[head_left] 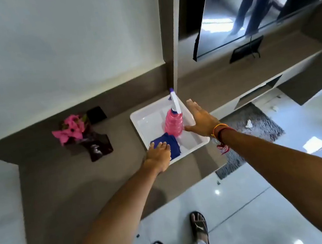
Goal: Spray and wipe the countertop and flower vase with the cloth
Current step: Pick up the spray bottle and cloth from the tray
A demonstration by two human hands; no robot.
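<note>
A white tray [144, 117] sits on the brown countertop [59, 180]. Inside it stands a pink spray bottle [174, 124] with a white and purple trigger head, and a folded blue cloth [172, 143] lies at its near corner. My left hand [158, 153] rests on the cloth, fingers laid over its near edge. My right hand [199, 119] is spread open just right of the bottle, thumb touching its base, fingers apart. A dark vase [96, 144] with pink flowers [70, 129] stands on the counter to the tray's left.
A small black object [96, 114] lies against the wall behind the flowers. A wall-mounted TV [263, 0] hangs at upper right above a low shelf unit. A grey rug [252, 128] and glossy white floor lie beyond the counter edge; my sandalled feet [181, 243] are below.
</note>
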